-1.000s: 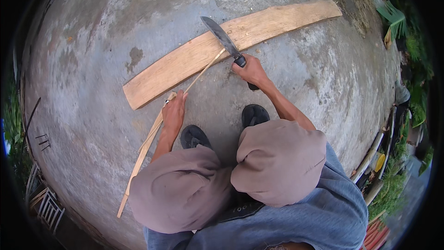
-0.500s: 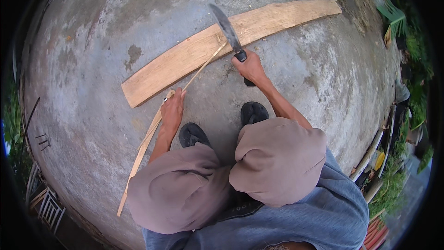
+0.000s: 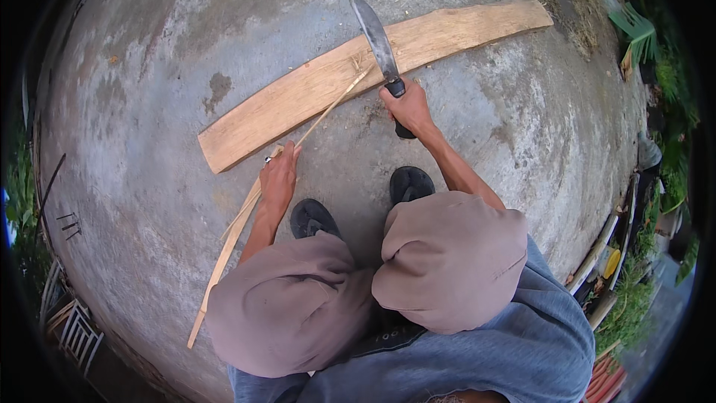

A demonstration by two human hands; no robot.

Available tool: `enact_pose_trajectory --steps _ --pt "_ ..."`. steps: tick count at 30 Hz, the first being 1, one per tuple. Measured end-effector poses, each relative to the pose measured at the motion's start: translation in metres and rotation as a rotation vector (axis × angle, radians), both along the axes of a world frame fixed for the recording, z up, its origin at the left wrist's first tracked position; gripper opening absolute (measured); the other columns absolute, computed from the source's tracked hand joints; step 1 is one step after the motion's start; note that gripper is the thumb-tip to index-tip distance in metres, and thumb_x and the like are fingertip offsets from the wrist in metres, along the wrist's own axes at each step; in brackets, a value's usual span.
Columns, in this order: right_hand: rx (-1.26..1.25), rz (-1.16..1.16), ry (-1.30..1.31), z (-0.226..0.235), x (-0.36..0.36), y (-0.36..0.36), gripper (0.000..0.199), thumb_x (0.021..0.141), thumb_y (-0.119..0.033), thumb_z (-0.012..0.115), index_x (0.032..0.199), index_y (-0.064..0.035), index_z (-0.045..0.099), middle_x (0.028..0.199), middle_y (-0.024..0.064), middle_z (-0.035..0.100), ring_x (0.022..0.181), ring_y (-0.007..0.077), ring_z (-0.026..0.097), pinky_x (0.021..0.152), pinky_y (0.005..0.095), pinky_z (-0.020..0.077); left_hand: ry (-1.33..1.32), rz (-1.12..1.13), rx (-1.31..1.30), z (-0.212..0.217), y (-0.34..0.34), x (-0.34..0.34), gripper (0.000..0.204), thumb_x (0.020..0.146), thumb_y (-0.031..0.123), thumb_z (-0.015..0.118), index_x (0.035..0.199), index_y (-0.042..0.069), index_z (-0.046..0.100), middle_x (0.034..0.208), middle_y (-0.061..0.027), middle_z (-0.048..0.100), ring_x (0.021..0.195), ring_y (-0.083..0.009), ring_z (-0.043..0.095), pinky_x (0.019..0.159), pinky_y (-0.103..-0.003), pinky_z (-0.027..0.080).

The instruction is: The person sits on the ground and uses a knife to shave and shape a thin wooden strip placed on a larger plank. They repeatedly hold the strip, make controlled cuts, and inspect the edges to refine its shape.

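Hands: right (image 3: pixel 409 108) grips curved steel machete (image 3: pixel 377 37); left (image 3: pixel 278 177) pinches thin bamboo strip (image 3: pixel 328 108) (on rough plank (image 3: pixel 313 89)).

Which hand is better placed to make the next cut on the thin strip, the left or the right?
Probably the right hand: it grips the knife, whose blade lies over the plank near the strip's tip. The left hand only holds the thin strip lower down, steadying it.
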State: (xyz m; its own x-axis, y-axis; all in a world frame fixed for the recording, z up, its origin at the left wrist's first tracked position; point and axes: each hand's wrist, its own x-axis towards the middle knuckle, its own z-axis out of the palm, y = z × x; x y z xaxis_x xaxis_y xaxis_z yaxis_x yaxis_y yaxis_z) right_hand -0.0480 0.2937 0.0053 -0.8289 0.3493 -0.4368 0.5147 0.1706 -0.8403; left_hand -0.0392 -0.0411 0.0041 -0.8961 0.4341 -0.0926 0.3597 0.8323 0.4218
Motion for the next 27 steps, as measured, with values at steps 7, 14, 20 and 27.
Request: enact_pose_trajectory --steps 7,14,20,27 --pt "0.133 0.104 0.043 -0.008 0.005 0.001 0.032 0.084 -0.028 0.074 0.088 0.0023 0.066 0.070 0.0130 0.068 0.057 0.0216 0.067 0.059 0.0381 0.0544 -0.010 0.000 -0.023 -0.003 -0.002 0.001 0.021 0.108 0.025 0.054 0.113 0.006 0.058 0.085 -0.0251 0.068 0.078 -0.0479 0.065 0.065 -0.056 0.048" --pt "0.138 0.264 -0.097 0.003 -0.002 0.005 0.031 0.085 -0.028 0.074 0.088 0.0020 0.066 0.063 0.0111 0.065 0.055 0.0202 0.065 0.056 0.0377 0.0528 0.014 0.014 -0.026 -0.002 -0.003 0.002 0.021 0.109 0.024 0.051 0.111 0.004 0.057 0.091 -0.0262 0.068 0.083 -0.0491 0.065 0.067 -0.056 0.048" --pt "0.073 0.313 -0.121 0.002 0.003 -0.003 0.029 0.085 -0.027 0.072 0.088 0.0013 0.067 0.061 0.0103 0.064 0.055 0.0189 0.065 0.056 0.0370 0.0528 -0.036 0.033 -0.045 0.006 -0.002 0.002 0.022 0.110 0.023 0.049 0.106 0.003 0.054 0.096 -0.0271 0.068 0.088 -0.0500 0.064 0.071 -0.056 0.049" --pt "0.037 0.080 0.006 -0.009 0.010 -0.001 0.030 0.087 -0.028 0.072 0.089 0.0010 0.065 0.064 0.0109 0.066 0.057 0.0223 0.066 0.058 0.0391 0.0533 -0.026 0.004 -0.009 0.003 0.008 -0.002 0.019 0.109 0.023 0.049 0.107 0.004 0.054 0.090 -0.0261 0.068 0.084 -0.0495 0.065 0.069 -0.057 0.048"
